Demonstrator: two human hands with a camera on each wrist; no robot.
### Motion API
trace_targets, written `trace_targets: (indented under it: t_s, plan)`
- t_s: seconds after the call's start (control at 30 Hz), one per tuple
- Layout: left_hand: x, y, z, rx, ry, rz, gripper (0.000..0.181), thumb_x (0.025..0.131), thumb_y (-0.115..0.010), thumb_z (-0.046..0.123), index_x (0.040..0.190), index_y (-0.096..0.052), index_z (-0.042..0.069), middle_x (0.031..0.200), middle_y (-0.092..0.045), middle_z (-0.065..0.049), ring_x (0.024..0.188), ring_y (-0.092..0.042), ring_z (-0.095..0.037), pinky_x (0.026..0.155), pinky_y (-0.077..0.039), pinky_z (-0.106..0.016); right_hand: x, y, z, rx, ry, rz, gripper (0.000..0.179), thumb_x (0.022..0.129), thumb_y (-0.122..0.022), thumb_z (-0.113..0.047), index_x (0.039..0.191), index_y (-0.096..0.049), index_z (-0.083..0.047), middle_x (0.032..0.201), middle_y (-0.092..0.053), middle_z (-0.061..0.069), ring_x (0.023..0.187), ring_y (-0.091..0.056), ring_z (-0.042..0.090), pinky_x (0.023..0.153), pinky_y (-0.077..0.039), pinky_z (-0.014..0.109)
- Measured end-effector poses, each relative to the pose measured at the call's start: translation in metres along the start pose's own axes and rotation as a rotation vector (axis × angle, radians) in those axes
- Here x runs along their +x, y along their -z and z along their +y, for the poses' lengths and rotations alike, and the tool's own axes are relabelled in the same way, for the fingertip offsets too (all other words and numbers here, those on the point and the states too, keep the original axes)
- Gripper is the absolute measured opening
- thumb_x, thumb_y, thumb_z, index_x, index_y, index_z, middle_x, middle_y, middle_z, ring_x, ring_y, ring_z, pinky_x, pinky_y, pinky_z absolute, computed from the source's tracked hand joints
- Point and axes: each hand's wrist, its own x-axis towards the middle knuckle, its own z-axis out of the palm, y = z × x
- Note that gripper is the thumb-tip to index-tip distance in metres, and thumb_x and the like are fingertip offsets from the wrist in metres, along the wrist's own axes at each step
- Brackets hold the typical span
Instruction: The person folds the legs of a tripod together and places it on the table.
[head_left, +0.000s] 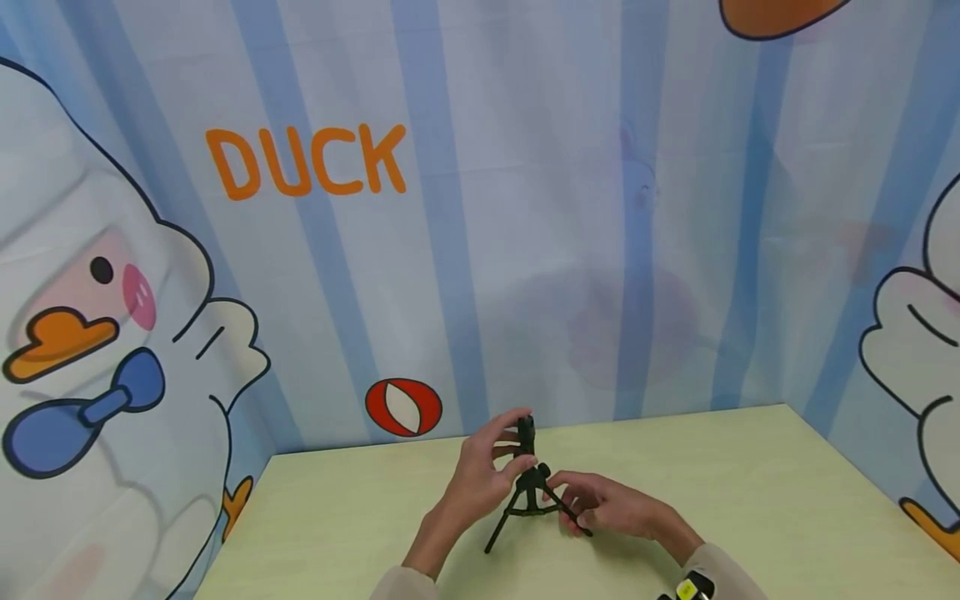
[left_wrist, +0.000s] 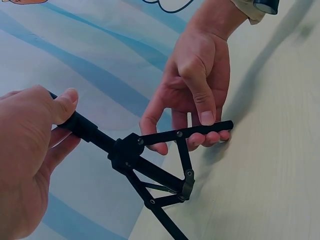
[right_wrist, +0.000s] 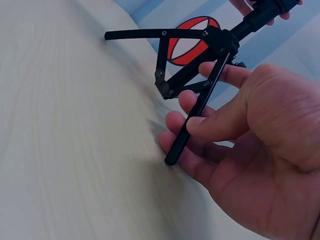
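A small black tripod stands with its legs spread, above or on the pale table. My left hand grips its upper post from the left, thumb on the near side, as the left wrist view also shows. With my right hand I pinch one tripod leg between thumb and fingers, close to its lower end. Hinged braces join the legs to the centre column. In the head view, part of the tripod's top is hidden behind my left hand.
The light wooden table runs back to a hanging cloth with blue stripes, printed ducks and the word DUCK. A red and white ball is printed low on it. A dark device with a yellow patch sits on my right wrist.
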Motion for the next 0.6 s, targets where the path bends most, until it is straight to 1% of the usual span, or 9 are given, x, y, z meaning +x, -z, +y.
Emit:
trace_targets:
  t_s: [0.17, 0.3, 0.47, 0.6]
  plan:
    - [0.0002, 0.0000, -0.0001, 0.006, 0.001, -0.001, 0.063, 0.094, -0.075, 0.002, 0.149, -0.054, 0.024, 0.138, -0.062, -0.004, 0.113, -0.069, -0.023, 0.096, -0.058, -0.034, 0.0005, -0.0001, -0.0042, -0.026, -0.045, 0.027, 0.052, 0.090, -0.039, 0.020, 0.137, -0.052, 0.003, 0.099, -0.056, 0.041, 0.080, -0.057, 0.033, 0.074, -0.047, 0.034]
    - [0.0007, -0.0004, -0.0012, 0.014, -0.004, 0.005, 0.063, 0.094, -0.076, 0.001, 0.149, -0.054, 0.024, 0.138, -0.062, -0.004, 0.112, -0.069, -0.022, 0.095, -0.058, -0.034, 0.0005, 0.0014, -0.0038, -0.039, -0.070, 0.030, 0.050, 0.091, -0.042, 0.018, 0.136, -0.056, 0.001, 0.101, -0.059, 0.038, 0.082, -0.059, 0.031, 0.074, -0.048, 0.033]
    - [0.0011, -0.0006, -0.0028, 0.022, -0.006, 0.004, 0.063, 0.094, -0.076, 0.001, 0.149, -0.054, 0.023, 0.138, -0.062, -0.005, 0.111, -0.069, -0.023, 0.095, -0.058, -0.034, 0.0004, 0.0020, -0.0023, -0.046, -0.073, 0.023, 0.052, 0.090, -0.043, 0.019, 0.136, -0.058, 0.000, 0.100, -0.060, 0.039, 0.082, -0.058, 0.029, 0.076, -0.047, 0.033]
    - [0.0014, -0.0007, -0.0037, 0.024, -0.004, 0.003, 0.064, 0.094, -0.075, 0.001, 0.150, -0.053, 0.024, 0.140, -0.061, -0.004, 0.112, -0.069, -0.023, 0.095, -0.058, -0.032, 0.0007, 0.0010, -0.0015, -0.039, -0.064, 0.027, 0.051, 0.090, -0.042, 0.019, 0.135, -0.058, 0.000, 0.099, -0.057, 0.043, 0.081, -0.056, 0.029, 0.075, -0.046, 0.033]
